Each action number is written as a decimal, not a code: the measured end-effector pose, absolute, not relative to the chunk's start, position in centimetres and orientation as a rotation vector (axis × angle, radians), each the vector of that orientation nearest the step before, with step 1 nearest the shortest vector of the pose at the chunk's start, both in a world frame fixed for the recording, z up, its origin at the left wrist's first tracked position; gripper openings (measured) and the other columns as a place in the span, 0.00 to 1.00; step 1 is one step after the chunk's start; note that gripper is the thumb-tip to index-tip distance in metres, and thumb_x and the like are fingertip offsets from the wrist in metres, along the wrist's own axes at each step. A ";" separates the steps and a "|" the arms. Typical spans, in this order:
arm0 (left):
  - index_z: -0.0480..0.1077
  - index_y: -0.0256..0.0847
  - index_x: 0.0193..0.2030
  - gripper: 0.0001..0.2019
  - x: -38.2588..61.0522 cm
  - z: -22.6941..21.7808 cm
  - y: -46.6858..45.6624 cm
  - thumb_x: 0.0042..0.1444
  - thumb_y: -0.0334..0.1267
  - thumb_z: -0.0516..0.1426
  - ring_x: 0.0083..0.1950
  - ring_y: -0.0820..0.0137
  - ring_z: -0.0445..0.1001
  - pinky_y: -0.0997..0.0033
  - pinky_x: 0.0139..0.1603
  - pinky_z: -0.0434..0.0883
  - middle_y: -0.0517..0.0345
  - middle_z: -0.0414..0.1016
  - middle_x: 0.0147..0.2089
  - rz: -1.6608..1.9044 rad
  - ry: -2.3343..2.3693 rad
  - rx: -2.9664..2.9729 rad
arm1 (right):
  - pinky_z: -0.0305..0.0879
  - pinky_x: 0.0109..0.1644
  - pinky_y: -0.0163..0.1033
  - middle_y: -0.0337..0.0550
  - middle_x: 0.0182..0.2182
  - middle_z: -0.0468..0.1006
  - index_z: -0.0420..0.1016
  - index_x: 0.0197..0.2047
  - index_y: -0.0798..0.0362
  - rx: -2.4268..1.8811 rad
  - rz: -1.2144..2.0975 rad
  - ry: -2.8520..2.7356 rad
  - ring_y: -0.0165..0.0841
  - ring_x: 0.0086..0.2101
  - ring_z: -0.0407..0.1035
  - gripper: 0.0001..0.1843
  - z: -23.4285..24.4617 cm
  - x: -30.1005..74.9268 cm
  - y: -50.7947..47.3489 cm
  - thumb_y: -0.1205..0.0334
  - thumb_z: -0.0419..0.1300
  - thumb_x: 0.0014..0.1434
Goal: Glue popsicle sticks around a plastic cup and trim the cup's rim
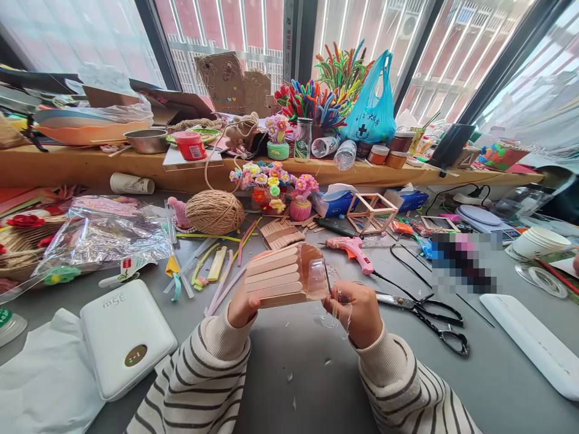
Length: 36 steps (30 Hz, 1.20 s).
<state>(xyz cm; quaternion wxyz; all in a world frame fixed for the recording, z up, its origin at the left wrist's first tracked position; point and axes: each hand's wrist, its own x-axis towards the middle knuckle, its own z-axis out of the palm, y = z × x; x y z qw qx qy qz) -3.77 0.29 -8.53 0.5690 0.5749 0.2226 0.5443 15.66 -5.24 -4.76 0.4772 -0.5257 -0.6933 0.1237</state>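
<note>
My left hand (pixel 242 307) is closed around a cup covered with craft sticks (pixel 274 274), tilted on its side above the table. The cup's open end faces right, and a clear plastic piece (pixel 316 277) sticks out at its rim. Right at that rim, my right hand (pixel 359 310) is closed, its fingertips pinching the clear plastic edge, with thin transparent strands (pixel 337 310) hanging about the fingers. A thin dark line shows by the fingertips; I cannot tell what it is. Behind the cup lies a bundle of craft sticks (pixel 281 234). A pink glue gun (pixel 355 250) rests beyond my right hand.
Black-handled scissors (pixel 425 310) lie right of my right hand, and a white power bank (pixel 129 337) lies at left. Farther back are a twine ball (pixel 215 212), a wooden stick frame (pixel 371 214) and crochet flowers (pixel 266 181). A crowded ledge (pixel 172 172) runs below the windows.
</note>
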 end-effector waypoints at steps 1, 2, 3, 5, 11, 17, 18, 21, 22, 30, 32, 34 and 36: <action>0.56 0.42 0.57 0.46 -3.8 -8.5 0.3 0.32 0.62 0.60 0.58 0.48 0.60 0.48 0.57 0.58 0.43 0.64 0.56 1.316 0.519 1.358 | 0.48 0.17 0.30 0.32 0.09 0.56 0.53 0.11 0.53 -1.273 0.316 -1.687 0.22 0.14 0.49 0.21 -4.8 15.6 -5.2 0.59 0.55 0.49; 0.54 0.42 0.58 0.47 -3.8 -8.4 0.2 0.31 0.61 0.61 0.58 0.48 0.60 0.48 0.58 0.56 0.44 0.64 0.55 1.357 0.523 1.368 | 0.47 0.17 0.30 0.32 0.09 0.55 0.52 0.11 0.53 -1.260 0.323 -1.678 0.22 0.14 0.48 0.21 -4.9 15.6 -5.2 0.60 0.55 0.49; 0.53 0.42 0.59 0.47 -3.8 -8.3 0.1 0.31 0.59 0.62 0.57 0.48 0.60 0.49 0.58 0.54 0.45 0.64 0.55 1.387 0.536 1.379 | 0.47 0.17 0.30 0.31 0.08 0.53 0.52 0.10 0.53 -1.251 0.325 -1.667 0.22 0.14 0.47 0.21 -4.9 15.6 -5.1 0.60 0.55 0.48; 0.53 0.42 0.59 0.46 -3.9 -8.1 -0.1 0.32 0.57 0.62 0.55 0.49 0.62 0.50 0.57 0.54 0.46 0.65 0.53 1.398 0.568 1.398 | 0.47 0.17 0.29 0.31 0.08 0.52 0.51 0.10 0.53 -1.255 0.325 -1.647 0.21 0.14 0.47 0.21 -5.0 15.5 -5.1 0.61 0.56 0.47; 0.59 0.41 0.54 0.38 -4.2 -6.5 -0.6 0.35 0.56 0.60 0.49 0.51 0.66 0.55 0.47 0.64 0.46 0.67 0.48 1.318 0.615 1.514 | 0.47 0.17 0.29 0.31 0.09 0.54 0.55 0.10 0.53 -1.354 0.406 -1.639 0.21 0.14 0.47 0.16 -4.8 15.6 -5.1 0.60 0.57 0.41; 0.61 0.42 0.52 0.36 -4.4 -7.0 -0.4 0.36 0.56 0.60 0.49 0.51 0.67 0.55 0.48 0.64 0.48 0.68 0.48 1.338 0.610 1.484 | 0.46 0.16 0.29 0.31 0.08 0.56 0.54 0.10 0.53 -1.356 0.263 -1.687 0.21 0.13 0.48 0.15 -4.8 15.9 -5.0 0.62 0.55 0.40; 0.62 0.42 0.52 0.36 -4.4 -7.3 -0.3 0.36 0.56 0.60 0.50 0.51 0.67 0.54 0.49 0.64 0.48 0.68 0.48 1.349 0.600 1.467 | 0.46 0.16 0.29 0.31 0.08 0.56 0.54 0.10 0.53 -1.335 0.210 -1.697 0.21 0.13 0.48 0.16 -4.8 15.9 -5.0 0.62 0.55 0.41; 0.63 0.42 0.51 0.36 -4.3 -7.6 -0.2 0.34 0.57 0.60 0.48 0.51 0.68 0.55 0.44 0.67 0.48 0.71 0.45 1.374 0.553 1.384 | 0.46 0.16 0.28 0.31 0.08 0.57 0.55 0.11 0.53 -1.268 0.046 -1.734 0.21 0.13 0.48 0.17 -4.8 15.9 -5.0 0.61 0.55 0.46; 0.64 0.42 0.51 0.36 -4.2 -7.6 -0.2 0.34 0.57 0.60 0.45 0.51 0.70 0.57 0.38 0.70 0.48 0.72 0.43 1.355 0.542 1.343 | 0.46 0.16 0.28 0.31 0.09 0.57 0.55 0.11 0.53 -1.248 -0.001 -1.746 0.21 0.13 0.48 0.18 -4.8 15.9 -5.0 0.61 0.55 0.47; 0.67 0.42 0.49 0.35 -3.7 -6.3 -0.5 0.36 0.62 0.57 0.21 0.67 0.69 0.73 0.11 0.61 0.51 0.75 0.31 1.231 0.458 1.245 | 0.46 0.17 0.28 0.31 0.09 0.55 0.53 0.12 0.54 -1.202 -0.190 -1.799 0.20 0.14 0.47 0.22 -4.8 15.8 -4.9 0.61 0.54 0.52; 0.68 0.42 0.48 0.34 -3.7 -6.3 -0.4 0.36 0.60 0.58 0.20 0.69 0.67 0.74 0.11 0.62 0.53 0.74 0.28 1.288 0.440 1.294 | 0.46 0.17 0.28 0.31 0.09 0.55 0.53 0.12 0.53 -1.205 -0.182 -1.803 0.20 0.14 0.47 0.22 -4.9 15.8 -4.9 0.61 0.55 0.52; 0.68 0.43 0.48 0.31 -3.8 -6.4 -0.4 0.38 0.58 0.59 0.19 0.71 0.67 0.74 0.12 0.64 0.55 0.73 0.26 1.306 0.485 1.318 | 0.46 0.17 0.29 0.31 0.09 0.54 0.52 0.12 0.53 -1.209 -0.153 -1.800 0.20 0.14 0.47 0.22 -5.1 15.7 -4.9 0.60 0.55 0.52; 0.67 0.43 0.49 0.32 -3.8 -6.3 -0.4 0.38 0.57 0.60 0.18 0.72 0.66 0.75 0.12 0.64 0.56 0.72 0.26 1.327 0.531 1.326 | 0.46 0.17 0.29 0.31 0.09 0.54 0.52 0.12 0.53 -1.218 -0.110 -1.786 0.21 0.14 0.47 0.22 -5.2 15.7 -4.9 0.59 0.55 0.52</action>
